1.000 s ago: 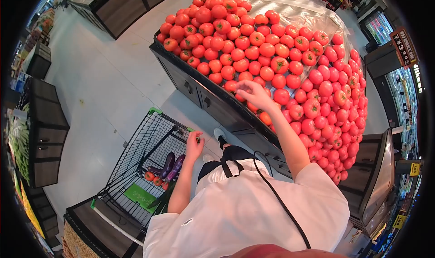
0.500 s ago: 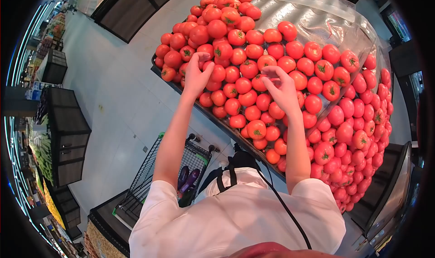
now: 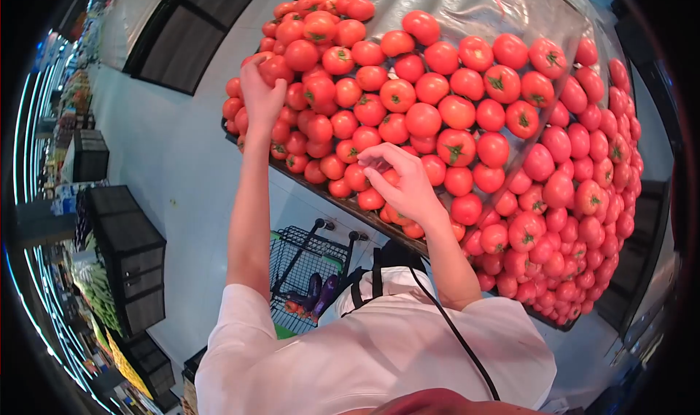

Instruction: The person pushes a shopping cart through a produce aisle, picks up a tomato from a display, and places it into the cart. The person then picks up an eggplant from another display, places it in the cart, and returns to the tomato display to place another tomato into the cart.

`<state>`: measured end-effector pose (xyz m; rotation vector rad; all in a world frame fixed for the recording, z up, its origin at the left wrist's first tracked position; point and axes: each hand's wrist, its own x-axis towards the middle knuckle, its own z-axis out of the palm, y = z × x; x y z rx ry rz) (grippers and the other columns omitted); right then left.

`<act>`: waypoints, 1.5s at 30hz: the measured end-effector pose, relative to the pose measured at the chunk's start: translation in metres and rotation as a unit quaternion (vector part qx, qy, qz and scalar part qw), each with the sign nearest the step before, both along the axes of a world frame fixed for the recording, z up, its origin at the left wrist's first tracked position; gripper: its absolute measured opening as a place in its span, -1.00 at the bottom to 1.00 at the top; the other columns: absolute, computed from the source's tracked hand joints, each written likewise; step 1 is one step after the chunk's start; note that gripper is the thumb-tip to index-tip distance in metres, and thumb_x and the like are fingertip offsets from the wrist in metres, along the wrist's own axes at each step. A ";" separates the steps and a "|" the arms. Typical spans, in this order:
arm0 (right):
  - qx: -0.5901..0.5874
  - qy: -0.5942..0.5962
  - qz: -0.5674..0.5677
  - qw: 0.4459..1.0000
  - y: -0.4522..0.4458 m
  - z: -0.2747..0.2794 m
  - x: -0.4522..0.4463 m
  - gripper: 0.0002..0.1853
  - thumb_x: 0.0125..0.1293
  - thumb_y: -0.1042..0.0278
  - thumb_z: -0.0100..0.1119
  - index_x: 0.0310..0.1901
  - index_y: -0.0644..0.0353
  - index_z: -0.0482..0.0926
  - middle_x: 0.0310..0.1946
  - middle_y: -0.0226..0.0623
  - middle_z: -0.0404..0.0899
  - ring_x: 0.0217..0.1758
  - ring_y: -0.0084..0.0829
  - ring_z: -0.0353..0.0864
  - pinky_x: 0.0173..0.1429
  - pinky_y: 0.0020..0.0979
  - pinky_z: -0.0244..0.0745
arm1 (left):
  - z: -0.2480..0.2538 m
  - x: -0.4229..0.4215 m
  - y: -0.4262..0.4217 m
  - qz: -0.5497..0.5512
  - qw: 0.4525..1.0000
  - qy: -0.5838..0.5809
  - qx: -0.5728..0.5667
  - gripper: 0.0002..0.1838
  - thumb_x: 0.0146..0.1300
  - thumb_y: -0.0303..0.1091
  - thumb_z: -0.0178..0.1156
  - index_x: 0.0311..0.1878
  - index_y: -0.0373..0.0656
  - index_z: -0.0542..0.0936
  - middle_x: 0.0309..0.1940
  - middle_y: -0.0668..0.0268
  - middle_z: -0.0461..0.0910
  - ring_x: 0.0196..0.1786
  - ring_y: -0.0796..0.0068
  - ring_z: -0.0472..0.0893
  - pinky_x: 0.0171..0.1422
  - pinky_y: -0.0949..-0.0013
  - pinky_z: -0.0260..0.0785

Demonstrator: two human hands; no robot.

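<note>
My left hand [image 3: 261, 98] is at the far left side of a heap of red tomatoes. Its fingers and thumb curve round one tomato [image 3: 276, 71], which still lies among the others. My right hand [image 3: 402, 180] is over the near edge of the heap, fingers bent and thumb apart, with nothing visible in it. Beneath and around it are more round tomatoes [image 3: 424, 120], several with green stem ends showing. To the right, past a clear divider [image 3: 543, 112], lies a second heap of pinker tomatoes [image 3: 558, 193].
A wire shopping cart [image 3: 288, 258] stands below the display, with dark purple eggplants [image 3: 321, 292] inside. Silvery sheeting [image 3: 467, 3] covers the back of the display. Dark produce stands [image 3: 131, 247] are across the aisle floor [image 3: 193, 196] at left.
My left hand has moved left and closed round a tomato. My right hand has come down and left, toward the near edge. The view has shifted, and the cart shows more fully.
</note>
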<state>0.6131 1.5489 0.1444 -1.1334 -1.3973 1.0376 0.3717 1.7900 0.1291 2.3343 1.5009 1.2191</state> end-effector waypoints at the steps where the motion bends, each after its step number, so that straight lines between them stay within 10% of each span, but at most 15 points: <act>1: 0.007 -0.015 -0.038 0.999 -0.004 -0.005 0.010 -0.78 0.34 0.49 0.26 -0.01 0.27 0.59 -0.15 -0.23 0.66 -0.10 -0.36 0.71 0.00 -0.38 0.62 | 0.009 0.022 -0.029 -0.036 0.995 -0.077 -0.059 -0.50 0.09 -0.54 0.32 0.15 -0.33 0.50 0.14 -0.01 0.51 0.17 -0.01 0.56 0.33 0.15 0.43; 10: -0.053 -0.204 -0.191 0.959 -0.057 -0.015 0.104 -0.73 0.30 0.47 0.26 0.01 0.30 0.58 -0.15 -0.18 0.66 -0.09 -0.29 0.72 0.05 -0.31 0.63 | -0.038 0.140 -0.151 -0.213 0.947 -0.089 -0.224 -0.62 0.14 -0.47 0.37 0.05 -0.24 0.56 -0.05 0.11 0.61 0.10 0.10 0.61 0.24 0.15 0.48; 28: -0.140 0.071 -0.136 0.978 -0.080 -0.046 0.085 -0.73 0.34 0.45 0.29 0.04 0.27 0.62 -0.13 -0.35 0.72 -0.06 -0.58 0.70 0.02 -0.47 0.59 | -0.019 0.195 -0.125 -0.285 0.918 0.256 -0.103 -0.21 -0.15 -0.42 0.56 0.24 -0.23 0.45 0.12 0.11 0.50 0.23 0.03 0.50 0.30 0.04 0.40; 35: -0.153 0.094 -0.120 0.976 -0.088 -0.061 0.076 -0.76 0.37 0.44 0.27 0.03 0.29 0.62 -0.18 -0.34 0.71 -0.12 -0.57 0.67 0.03 -0.48 0.58 | -0.019 0.187 -0.129 -0.295 0.923 0.227 -0.099 -0.24 -0.19 -0.42 0.57 0.20 -0.18 0.51 0.14 0.09 0.46 0.20 0.01 0.51 0.30 0.05 0.44; 42: -0.153 0.101 -0.098 0.978 -0.096 -0.056 0.074 -0.76 0.40 0.42 0.27 0.06 0.24 0.61 -0.11 -0.43 0.72 -0.04 -0.63 0.66 0.07 -0.52 0.55 | -0.035 0.163 -0.140 -0.257 0.946 -0.003 -0.197 -0.31 -0.04 -0.37 0.58 0.20 -0.24 0.53 0.06 0.16 0.60 0.11 0.16 0.63 0.29 0.21 0.49; 45: -0.163 0.087 -0.094 0.978 -0.099 -0.047 0.070 -0.77 0.41 0.43 0.25 0.06 0.24 0.61 -0.09 -0.41 0.71 -0.05 -0.62 0.66 0.09 -0.52 0.54 | -0.048 0.120 -0.159 -0.262 0.702 -0.453 -0.483 -0.40 0.29 -0.34 0.42 0.33 -0.33 0.44 0.28 0.17 0.55 0.30 0.24 0.59 0.45 0.18 0.43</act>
